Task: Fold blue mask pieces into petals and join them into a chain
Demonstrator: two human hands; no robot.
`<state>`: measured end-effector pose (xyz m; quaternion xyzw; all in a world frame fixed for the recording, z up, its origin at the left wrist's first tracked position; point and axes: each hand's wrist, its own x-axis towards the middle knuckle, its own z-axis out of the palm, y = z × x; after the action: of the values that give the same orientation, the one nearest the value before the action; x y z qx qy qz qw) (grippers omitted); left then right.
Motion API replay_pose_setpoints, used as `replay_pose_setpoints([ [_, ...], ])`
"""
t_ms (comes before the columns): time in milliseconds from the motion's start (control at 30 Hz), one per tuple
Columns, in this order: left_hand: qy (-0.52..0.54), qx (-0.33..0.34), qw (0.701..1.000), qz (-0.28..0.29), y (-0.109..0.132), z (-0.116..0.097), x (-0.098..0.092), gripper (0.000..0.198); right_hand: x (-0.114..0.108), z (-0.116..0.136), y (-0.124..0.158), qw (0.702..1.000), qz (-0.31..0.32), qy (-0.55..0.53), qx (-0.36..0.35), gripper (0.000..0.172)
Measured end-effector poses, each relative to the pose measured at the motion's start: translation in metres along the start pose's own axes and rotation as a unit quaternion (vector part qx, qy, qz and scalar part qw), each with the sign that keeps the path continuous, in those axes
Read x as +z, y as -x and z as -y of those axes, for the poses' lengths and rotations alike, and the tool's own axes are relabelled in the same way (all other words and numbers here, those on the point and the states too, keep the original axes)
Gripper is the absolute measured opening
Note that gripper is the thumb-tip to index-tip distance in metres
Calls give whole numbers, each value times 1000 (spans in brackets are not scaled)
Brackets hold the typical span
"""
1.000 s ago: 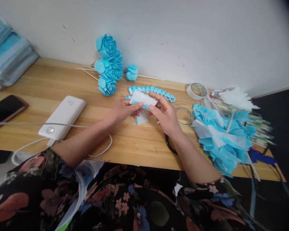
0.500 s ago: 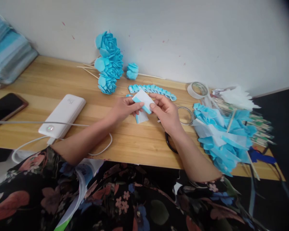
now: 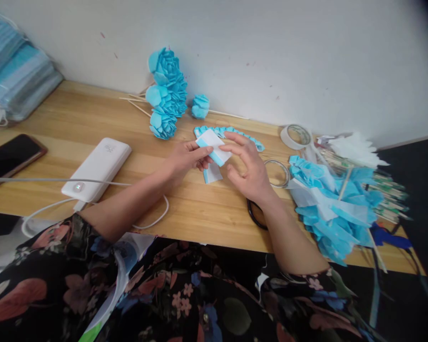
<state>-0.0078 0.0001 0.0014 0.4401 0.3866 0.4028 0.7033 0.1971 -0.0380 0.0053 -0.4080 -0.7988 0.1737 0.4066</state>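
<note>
My left hand (image 3: 186, 161) pinches a small blue-and-white sheet (image 3: 210, 141) between thumb and fingers, above the wooden table. To its right my right hand (image 3: 249, 171) has its fingers spread, the fingertips close to the sheet's right edge; whether they touch it is unclear. Another blue-and-white piece (image 3: 213, 174) lies just below the held sheet. Behind the hands runs a curved row of small folded blue pieces (image 3: 249, 137), partly covered by the sheet and the right hand.
Blue paper flowers (image 3: 167, 95) on sticks and a single flower (image 3: 200, 106) lie near the wall. Tape rolls (image 3: 296, 137) and a blue pile (image 3: 337, 209) are at right. A white power bank (image 3: 97, 168), cable, phone (image 3: 14, 159) and mask packs (image 3: 17, 71) are at left.
My right hand has let its thumb off the sheet and spread its fingers. The left hand keeps its pinch. The whole view has shifted slightly.
</note>
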Motion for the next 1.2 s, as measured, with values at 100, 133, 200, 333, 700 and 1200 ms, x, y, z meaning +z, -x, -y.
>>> replay_pose_setpoints([
  [100, 3, -4, 1000, 8, 0, 0, -1, 18, 3, -4, -1, 998, 8, 39, -43, 43],
  [133, 2, -6, 1000, 9, 0, 0, -1, 18, 4, -5, -1, 998, 9, 45, -45, 41],
  [200, -2, -10, 1000, 12, -1, 1, -1, 19, 4, -6, -2, 998, 10, 49, -40, 36],
  [333, -10, -7, 1000, 12, -1, 2, -1, 21, 4, -4, -1, 1000, -6, 24, -8, 28],
  [700, -186, 32, 979, 71, -2, 9, -2, 19, 14, 0, 3, 969, -43, -173, 171, 42],
  [1200, -211, 42, 975, 60, -2, 12, -3, 18, 18, 3, 4, 967, -55, -175, 178, 38],
])
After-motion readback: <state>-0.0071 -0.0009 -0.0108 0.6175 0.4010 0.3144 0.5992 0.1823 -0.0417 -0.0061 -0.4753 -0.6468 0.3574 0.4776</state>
